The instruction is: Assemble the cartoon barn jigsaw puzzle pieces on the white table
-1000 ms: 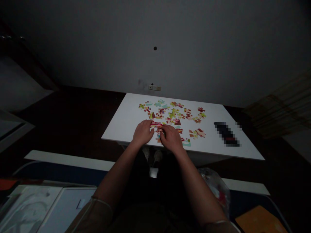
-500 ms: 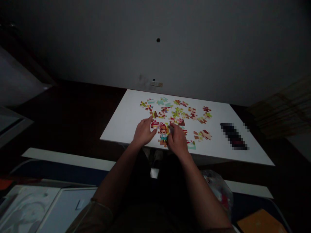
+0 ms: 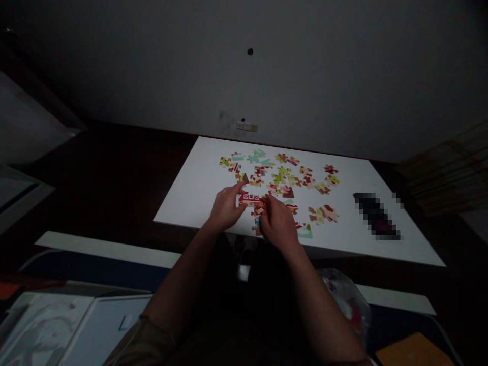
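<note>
Head view: left hand [image 3: 226, 207] and right hand [image 3: 278, 224], grips narrow, pinch a joined jigsaw section [image 3: 252, 201] near the table's [image 3: 186, 203] front edge.

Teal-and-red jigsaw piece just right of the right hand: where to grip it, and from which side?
Pinch the teal-and-red jigsaw piece by two opposite edges, coming down from above with the right hand. It lies flat on the white table, so its edges are the hold, and it sits slightly apart from other pieces, which should leave fingertips room.
</note>
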Demonstrator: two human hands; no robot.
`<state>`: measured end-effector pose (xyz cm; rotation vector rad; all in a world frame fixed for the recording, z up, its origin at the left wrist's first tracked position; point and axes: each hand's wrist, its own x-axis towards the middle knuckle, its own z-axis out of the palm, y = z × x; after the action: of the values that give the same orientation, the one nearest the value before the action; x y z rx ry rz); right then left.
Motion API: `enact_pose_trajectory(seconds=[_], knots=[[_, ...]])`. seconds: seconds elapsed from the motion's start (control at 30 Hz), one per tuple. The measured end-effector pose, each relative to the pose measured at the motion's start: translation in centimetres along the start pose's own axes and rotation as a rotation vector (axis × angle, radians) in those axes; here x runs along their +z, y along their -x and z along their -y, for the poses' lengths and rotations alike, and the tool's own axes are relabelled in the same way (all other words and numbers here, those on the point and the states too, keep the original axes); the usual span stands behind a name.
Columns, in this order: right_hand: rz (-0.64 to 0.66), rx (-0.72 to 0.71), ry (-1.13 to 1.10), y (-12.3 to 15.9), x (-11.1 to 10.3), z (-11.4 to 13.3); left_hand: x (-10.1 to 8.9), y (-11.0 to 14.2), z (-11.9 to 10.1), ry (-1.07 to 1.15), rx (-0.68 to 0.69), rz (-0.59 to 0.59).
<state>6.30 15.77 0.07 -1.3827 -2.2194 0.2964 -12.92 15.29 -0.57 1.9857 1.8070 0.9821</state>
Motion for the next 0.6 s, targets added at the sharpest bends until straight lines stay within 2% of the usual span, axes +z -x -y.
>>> enact_pose_trajectory(seconds=[0.2, 0.33, 0.47, 0.6], knots=[[0.057, -0.068, 0.054, -0.13, -0.27, 0.32, -0.12, 0.07, -0.56, 0.101, 0.054, 0.039], [0.038, -0.073, 0.07, -0.01, -0.21, 0.28, -0.11, 0.29, -0.46, 0.139, 0.085, 0.0], [0.006, -0.086, 0.076, 0.14, -0.05, 0.15, -0.37, 0.58, -0.16, 0.101, 0.083, -0.014], [-0.018, -0.104, 0.07, 0.25, 0.02, 0.07, -0.9, 0.99, -0.01, 0.029, 0.102, 0.025]])
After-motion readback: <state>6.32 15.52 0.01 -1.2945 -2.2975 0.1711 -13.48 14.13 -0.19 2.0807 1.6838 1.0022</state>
